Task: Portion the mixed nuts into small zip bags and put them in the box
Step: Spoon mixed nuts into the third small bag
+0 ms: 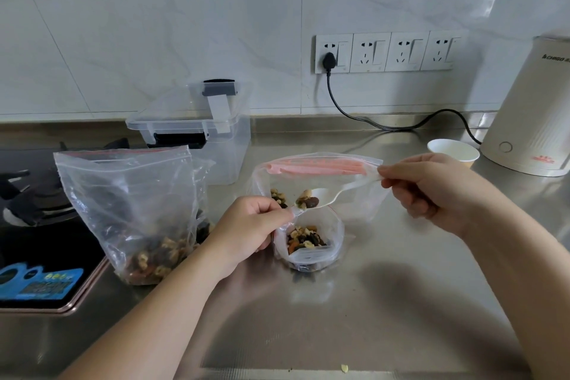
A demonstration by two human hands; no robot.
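Two hands at work: left hand (253,225) fingers pinch small clear zip bag (311,244) rim open. Right hand (431,191) fingers grip white plastic spoon (327,194) loaded with mixed nuts (307,201)

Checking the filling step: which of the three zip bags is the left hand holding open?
The small bag nearest the person; the left hand pinches its rim under the spoon.

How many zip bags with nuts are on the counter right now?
3: a big bag at left by the stove, a second big bag at centre, and a small bag in front of it, mouth held by the left hand. More may be hidden.
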